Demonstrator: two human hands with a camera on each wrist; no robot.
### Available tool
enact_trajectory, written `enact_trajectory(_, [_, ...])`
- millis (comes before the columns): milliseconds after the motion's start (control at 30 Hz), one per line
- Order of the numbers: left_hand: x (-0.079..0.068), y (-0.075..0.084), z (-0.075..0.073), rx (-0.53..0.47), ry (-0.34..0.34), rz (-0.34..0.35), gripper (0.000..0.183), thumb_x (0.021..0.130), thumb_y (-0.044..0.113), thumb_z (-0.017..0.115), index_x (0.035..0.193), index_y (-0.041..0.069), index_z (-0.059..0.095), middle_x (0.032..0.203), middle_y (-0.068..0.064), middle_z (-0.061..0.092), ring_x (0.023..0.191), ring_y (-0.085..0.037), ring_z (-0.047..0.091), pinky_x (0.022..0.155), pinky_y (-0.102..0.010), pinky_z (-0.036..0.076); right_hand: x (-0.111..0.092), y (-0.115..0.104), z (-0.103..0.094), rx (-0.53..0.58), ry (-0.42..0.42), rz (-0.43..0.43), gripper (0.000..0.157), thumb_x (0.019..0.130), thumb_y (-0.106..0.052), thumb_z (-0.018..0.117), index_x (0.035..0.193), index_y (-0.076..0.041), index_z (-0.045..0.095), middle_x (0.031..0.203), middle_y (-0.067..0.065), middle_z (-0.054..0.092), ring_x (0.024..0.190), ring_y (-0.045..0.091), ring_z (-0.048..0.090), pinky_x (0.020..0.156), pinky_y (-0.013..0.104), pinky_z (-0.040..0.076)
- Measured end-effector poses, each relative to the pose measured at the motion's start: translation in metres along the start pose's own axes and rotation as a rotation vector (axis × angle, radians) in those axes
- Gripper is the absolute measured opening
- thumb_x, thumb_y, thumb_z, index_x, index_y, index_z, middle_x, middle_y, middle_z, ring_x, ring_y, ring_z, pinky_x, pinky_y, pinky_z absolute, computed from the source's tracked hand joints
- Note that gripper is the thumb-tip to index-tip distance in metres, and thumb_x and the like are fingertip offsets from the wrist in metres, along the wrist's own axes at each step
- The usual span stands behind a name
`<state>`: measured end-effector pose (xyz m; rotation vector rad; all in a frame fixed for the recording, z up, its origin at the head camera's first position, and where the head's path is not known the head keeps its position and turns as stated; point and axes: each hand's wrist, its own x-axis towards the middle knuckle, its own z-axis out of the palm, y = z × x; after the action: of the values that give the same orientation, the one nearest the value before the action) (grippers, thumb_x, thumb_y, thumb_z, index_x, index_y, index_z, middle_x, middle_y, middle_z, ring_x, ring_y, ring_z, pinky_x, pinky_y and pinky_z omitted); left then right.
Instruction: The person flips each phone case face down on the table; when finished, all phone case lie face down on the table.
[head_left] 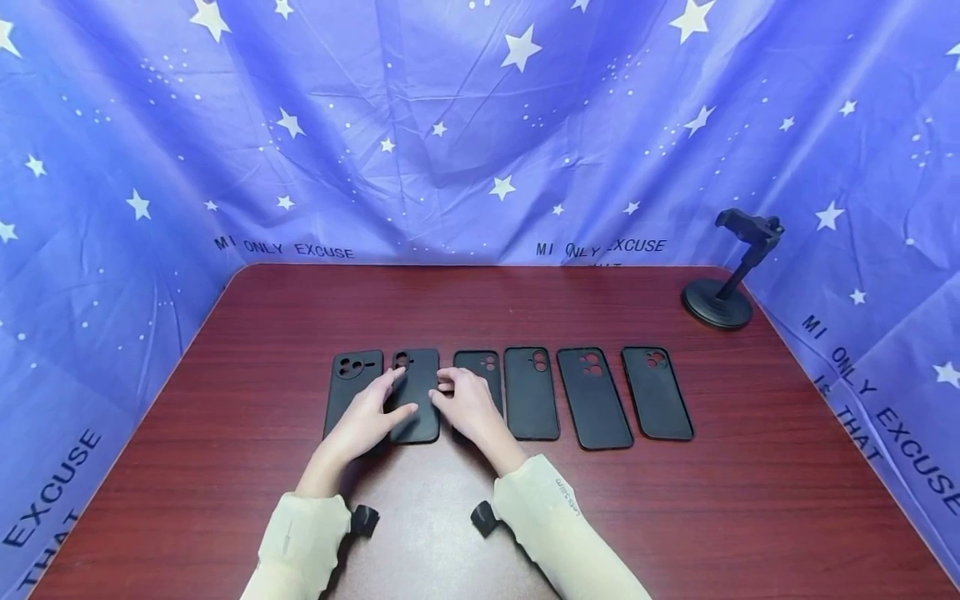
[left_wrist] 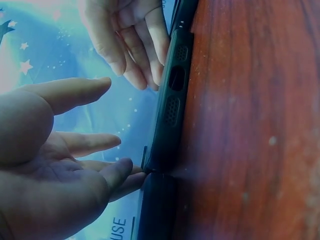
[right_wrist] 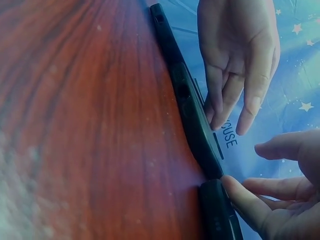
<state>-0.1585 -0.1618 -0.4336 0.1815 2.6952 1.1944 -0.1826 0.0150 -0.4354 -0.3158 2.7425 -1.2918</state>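
Note:
Several black phone cases lie in a row across the table. My left hand (head_left: 365, 414) hovers over the second phone case from the left (head_left: 418, 392), thumb and fingers spread apart. Its fingertips are near that case's left side and camera cutout, and the hand partly covers the leftmost phone case (head_left: 347, 390). At the second case's right edge are the fingertips of my right hand (head_left: 467, 402), which covers part of the third phone case (head_left: 472, 360). In the left wrist view, the bottom edge of a phone case (left_wrist: 167, 135) shows its port and speaker holes.
Three more phone cases, the fourth (head_left: 531, 400), fifth (head_left: 596, 404) and rightmost (head_left: 658, 398), lie to the right of my hands. A black phone stand (head_left: 718, 302) is at the table's back right corner. A blue star-patterned curtain (head_left: 450, 100) surrounds the red-brown table (head_left: 750, 500).

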Motion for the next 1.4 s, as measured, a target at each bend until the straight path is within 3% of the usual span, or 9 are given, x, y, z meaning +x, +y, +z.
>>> enact_trajectory(133, [-0.001, 0.003, 0.0, 0.041, 0.008, 0.029, 0.067, 0.095, 0.023, 0.062, 0.148, -0.004, 0.032, 0.153, -0.03, 0.029, 0.141, -0.043, 0.033, 0.114, -0.056, 0.032, 0.001, 0.001, -0.004, 0.018, 0.001, -0.008, 0.036, 0.09, -0.016, 0.065, 0.124, -0.002, 0.064, 0.116, 0.012, 0.069, 0.107, 0.023, 0.068, 0.099, 0.041, 0.051])
enact_trajectory(300, [0.001, 0.009, 0.003, 0.031, 0.036, 0.094, 0.066, 0.093, 0.02, 0.064, 0.146, -0.006, 0.035, 0.151, -0.029, 0.034, 0.131, -0.044, 0.046, 0.111, -0.054, 0.038, 0.005, 0.005, -0.015, 0.038, 0.04, -0.023, 0.036, 0.091, -0.017, 0.064, 0.124, -0.004, 0.064, 0.116, 0.012, 0.071, 0.108, 0.023, 0.068, 0.099, 0.042, 0.051])
enact_trajectory(767, [0.025, 0.032, 0.031, -0.198, -0.027, 0.138, 0.061, 0.094, 0.013, 0.062, 0.146, -0.005, 0.035, 0.148, -0.024, 0.04, 0.138, -0.037, 0.041, 0.115, -0.046, 0.036, 0.002, 0.033, -0.041, 0.125, 0.145, 0.035, 0.036, 0.091, -0.013, 0.065, 0.126, -0.002, 0.062, 0.121, 0.015, 0.068, 0.109, 0.026, 0.068, 0.091, 0.038, 0.056])
enact_trajectory(1000, [0.032, 0.044, 0.041, -0.097, 0.006, 0.147, 0.06, 0.093, 0.015, 0.064, 0.144, -0.005, 0.039, 0.139, -0.024, 0.048, 0.122, -0.035, 0.053, 0.104, -0.05, 0.045, -0.002, 0.04, -0.048, 0.127, 0.124, 0.056, 0.039, 0.092, -0.013, 0.064, 0.128, 0.0, 0.059, 0.124, 0.018, 0.066, 0.112, 0.028, 0.066, 0.092, 0.037, 0.056])
enact_trajectory(1267, [0.036, 0.048, 0.046, -0.044, -0.002, 0.091, 0.062, 0.095, 0.021, 0.062, 0.147, 0.0, 0.036, 0.123, -0.021, 0.055, 0.109, -0.031, 0.054, 0.095, -0.049, 0.046, -0.005, 0.043, -0.051, 0.13, 0.089, 0.088, 0.042, 0.092, -0.012, 0.064, 0.131, 0.002, 0.056, 0.128, 0.019, 0.063, 0.121, 0.029, 0.061, 0.097, 0.037, 0.054])
enact_trajectory(1400, [0.034, 0.051, 0.046, -0.008, -0.026, 0.079, 0.063, 0.095, 0.022, 0.061, 0.148, 0.0, 0.034, 0.133, -0.022, 0.052, 0.122, -0.033, 0.051, 0.104, -0.05, 0.042, -0.006, 0.044, -0.053, 0.119, 0.085, 0.098, 0.044, 0.092, -0.014, 0.064, 0.132, 0.001, 0.055, 0.13, 0.019, 0.062, 0.121, 0.029, 0.061, 0.096, 0.037, 0.054])
